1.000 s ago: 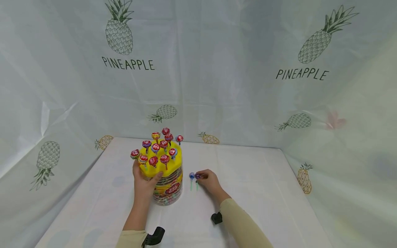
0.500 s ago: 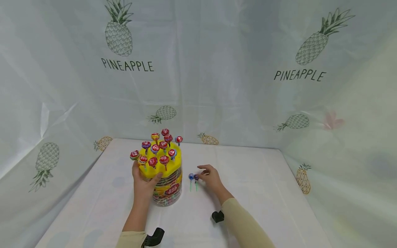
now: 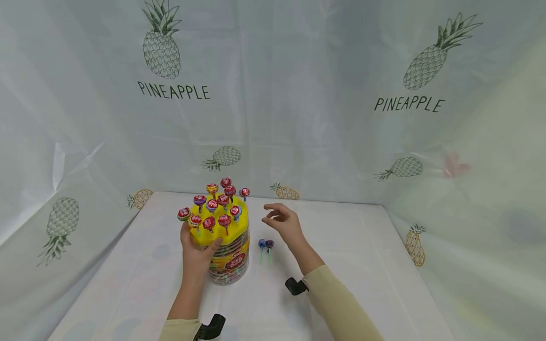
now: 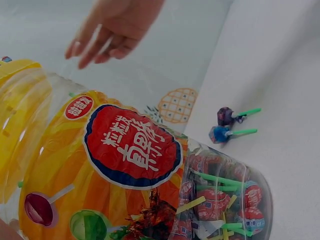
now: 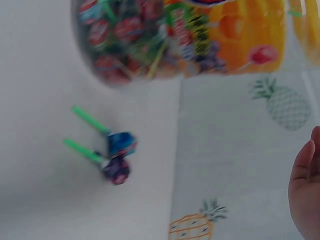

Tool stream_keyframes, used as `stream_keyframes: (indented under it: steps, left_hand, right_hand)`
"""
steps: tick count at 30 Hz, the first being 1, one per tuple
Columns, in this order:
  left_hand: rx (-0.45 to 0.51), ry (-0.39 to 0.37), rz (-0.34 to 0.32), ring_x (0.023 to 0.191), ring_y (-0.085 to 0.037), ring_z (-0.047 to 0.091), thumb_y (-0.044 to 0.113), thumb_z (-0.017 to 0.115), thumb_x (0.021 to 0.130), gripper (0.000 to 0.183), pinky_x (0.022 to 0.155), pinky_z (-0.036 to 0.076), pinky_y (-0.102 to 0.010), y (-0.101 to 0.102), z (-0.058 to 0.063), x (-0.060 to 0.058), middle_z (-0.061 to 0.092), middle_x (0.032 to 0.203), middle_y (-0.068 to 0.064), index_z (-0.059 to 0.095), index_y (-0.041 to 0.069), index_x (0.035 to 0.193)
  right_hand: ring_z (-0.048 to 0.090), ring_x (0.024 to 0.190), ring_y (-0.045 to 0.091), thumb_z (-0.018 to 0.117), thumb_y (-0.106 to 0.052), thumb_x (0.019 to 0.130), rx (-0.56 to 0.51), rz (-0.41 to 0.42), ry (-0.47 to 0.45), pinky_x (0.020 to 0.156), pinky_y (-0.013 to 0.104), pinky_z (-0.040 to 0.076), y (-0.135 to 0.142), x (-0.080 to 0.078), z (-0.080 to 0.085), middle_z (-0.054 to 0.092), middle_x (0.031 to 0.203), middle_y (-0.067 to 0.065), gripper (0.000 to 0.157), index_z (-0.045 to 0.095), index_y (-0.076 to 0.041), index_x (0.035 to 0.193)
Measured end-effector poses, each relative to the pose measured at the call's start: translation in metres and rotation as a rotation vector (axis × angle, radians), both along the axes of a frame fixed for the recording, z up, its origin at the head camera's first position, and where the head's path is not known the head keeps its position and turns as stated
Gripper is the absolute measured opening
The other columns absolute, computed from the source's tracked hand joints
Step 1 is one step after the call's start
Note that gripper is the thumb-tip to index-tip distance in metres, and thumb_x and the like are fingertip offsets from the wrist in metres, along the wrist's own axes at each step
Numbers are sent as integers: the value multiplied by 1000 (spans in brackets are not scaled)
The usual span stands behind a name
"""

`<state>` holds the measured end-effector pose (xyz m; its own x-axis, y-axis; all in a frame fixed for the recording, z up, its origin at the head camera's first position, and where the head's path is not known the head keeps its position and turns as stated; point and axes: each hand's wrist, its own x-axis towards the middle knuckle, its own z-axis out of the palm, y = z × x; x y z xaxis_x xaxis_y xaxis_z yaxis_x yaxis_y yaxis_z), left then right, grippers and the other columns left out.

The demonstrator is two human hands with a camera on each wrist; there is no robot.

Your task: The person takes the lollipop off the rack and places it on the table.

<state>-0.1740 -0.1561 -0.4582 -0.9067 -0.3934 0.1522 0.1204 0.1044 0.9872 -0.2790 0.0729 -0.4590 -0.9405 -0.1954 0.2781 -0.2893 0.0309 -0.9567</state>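
A clear plastic jar (image 3: pixel 233 258) full of wrapped lollipops stands left of centre on the white table. Several red-wrapped lollipops stick up out of its yellow lid (image 3: pixel 215 237). My left hand (image 3: pixel 196 255) grips the jar near the lid from the left, thumb across the front. To the right of the jar lie a blue lollipop (image 3: pixel 262 243) and a purple lollipop (image 3: pixel 269 244), side by side with green sticks towards me. Above and beyond them, my right hand (image 3: pixel 285 225) hovers with loosely bent fingers, holding nothing; the left wrist view also shows those fingers (image 4: pixel 107 42).
The white table (image 3: pixel 341 265) extends right of the loose lollipops. A pale curtain (image 3: pixel 307 118) with pineapple prints hangs behind it and at both sides. Black wrist mounts (image 3: pixel 211 327) sit at the sleeves.
My right hand has let go of the purple lollipop, leaving it beside the blue one, and has risen away towards the back. The left hand stays on the jar.
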Motion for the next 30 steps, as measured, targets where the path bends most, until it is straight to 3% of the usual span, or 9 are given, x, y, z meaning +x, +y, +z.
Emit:
stream_keyframes:
  steps: [9,16,20,30]
  left_hand:
    - [7,16,-11,133,-28,33,27,73,88,93,115,23,-52,0,1,1,31,148,-8,7,26,154]
    - [3,21,-14,133,-27,34,27,74,88,94,114,24,-52,0,-1,0,32,148,-8,6,28,154]
    - [0,29,-15,132,-27,35,26,73,88,94,114,24,-51,0,-1,-1,32,147,-8,6,28,154]
    - [2,26,-8,135,-29,32,27,73,88,94,115,22,-53,1,1,1,31,149,-7,6,27,154]
  right_hand:
    - [56,109,42,74,2,84,-137,104,67,92,37,53,-17,18,44,59,122,8,35,67,-1,119]
    - [54,118,27,69,10,85,-123,186,177,101,52,44,-30,27,71,51,134,17,29,64,10,114]
    - [52,120,28,69,10,85,-65,215,239,100,54,44,-35,34,87,48,135,22,28,63,14,113]
    - [52,114,40,67,11,86,-50,256,256,100,57,43,-40,37,93,46,134,26,29,62,16,114]
